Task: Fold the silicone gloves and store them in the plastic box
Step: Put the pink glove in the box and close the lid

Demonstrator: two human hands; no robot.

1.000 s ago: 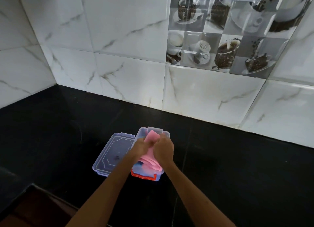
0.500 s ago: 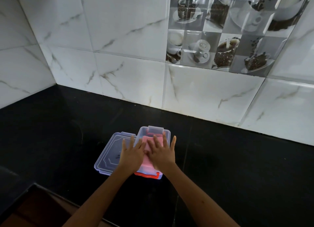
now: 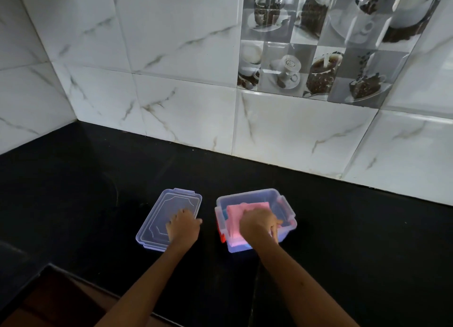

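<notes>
A clear plastic box (image 3: 282,199) with red clips stands on the black counter, holding folded pink silicone gloves (image 3: 235,216). My right hand (image 3: 259,225) lies on top of the gloves inside the box, fingers curled over them toward the box's right wall. To the left, apart from the box, lies the clear lid (image 3: 171,204), flat on the counter. My left hand (image 3: 182,226) rests on the lid's near right part, fingers closing around its edge.
The black counter (image 3: 343,228) runs back to a white marble-tiled wall (image 3: 183,106) and a left side wall. A tile with coffee-cup pictures (image 3: 306,57) is on the wall at upper right. The counter's front edge drops off at bottom left (image 3: 49,268).
Both hands were pressing the pink gloves down into the box. Now the box sits farther right, apart from the lid, and my left hand has moved onto the lid.
</notes>
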